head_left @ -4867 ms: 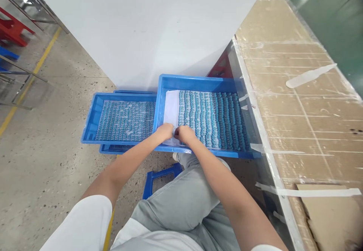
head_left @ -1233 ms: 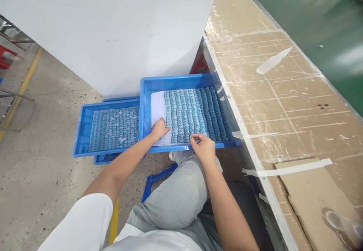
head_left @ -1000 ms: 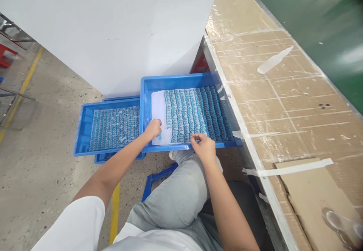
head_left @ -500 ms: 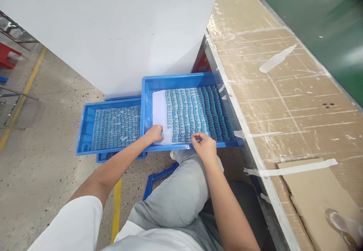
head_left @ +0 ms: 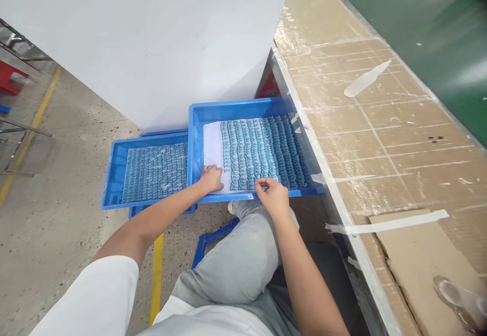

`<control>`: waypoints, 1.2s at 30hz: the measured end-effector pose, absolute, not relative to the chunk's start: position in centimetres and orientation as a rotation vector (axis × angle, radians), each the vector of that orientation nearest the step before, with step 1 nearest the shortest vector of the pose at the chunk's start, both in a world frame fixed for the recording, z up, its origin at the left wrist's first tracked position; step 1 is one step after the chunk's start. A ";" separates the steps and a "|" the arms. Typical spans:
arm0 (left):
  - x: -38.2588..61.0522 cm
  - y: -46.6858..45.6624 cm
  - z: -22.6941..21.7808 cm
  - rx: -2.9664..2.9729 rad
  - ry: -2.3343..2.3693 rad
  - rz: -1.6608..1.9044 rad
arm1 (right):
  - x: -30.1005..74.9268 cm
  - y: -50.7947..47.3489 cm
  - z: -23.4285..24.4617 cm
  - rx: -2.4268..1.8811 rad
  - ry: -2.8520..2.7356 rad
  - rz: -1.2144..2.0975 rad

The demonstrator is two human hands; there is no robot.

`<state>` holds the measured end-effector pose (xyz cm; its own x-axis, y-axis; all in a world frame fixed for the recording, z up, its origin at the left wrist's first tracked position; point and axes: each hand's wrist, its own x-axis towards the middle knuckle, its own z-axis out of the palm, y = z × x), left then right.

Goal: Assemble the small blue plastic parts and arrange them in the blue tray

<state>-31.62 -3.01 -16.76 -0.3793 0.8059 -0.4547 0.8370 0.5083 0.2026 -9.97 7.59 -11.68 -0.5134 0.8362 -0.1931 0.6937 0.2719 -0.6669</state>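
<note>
A blue plastic tray (head_left: 196, 138) holds a white paper sheet (head_left: 213, 146) with many small blue-and-white pieces (head_left: 249, 148) set out in rows. At the near left part of the sheet is my left hand (head_left: 212, 179), its fingers closed and pointing down beside the end of the rows; whatever is between the fingertips is hidden. My right hand (head_left: 273, 195) rests over the tray's near rim, thumb and forefinger pinched at the lower ends of the rows. I cannot make out what that pinch holds.
A second blue tray (head_left: 117, 174) with similar rows sits lower at the left, on top of another tray. A cardboard-covered table (head_left: 353, 138) runs along the right. A white panel (head_left: 152, 47) stands behind the trays. My knee (head_left: 254, 239) is under the near rim.
My left hand has shifted slightly right toward the rows, and the small blue piece seen at its fingertips is now out of sight. My right hand stays pinched in nearly the same place.
</note>
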 end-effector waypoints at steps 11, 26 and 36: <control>-31.8 -3.1 -16.8 1.328 2.247 -0.170 | -9.9 7.6 -11.5 -1.412 -2.346 1.078; -32.9 -2.9 -17.3 1.169 2.324 0.019 | -9.9 7.6 -11.7 -1.413 -2.344 1.087; -34.0 -2.6 -17.4 0.982 2.316 0.167 | -9.8 7.7 -11.8 -1.415 -2.338 1.082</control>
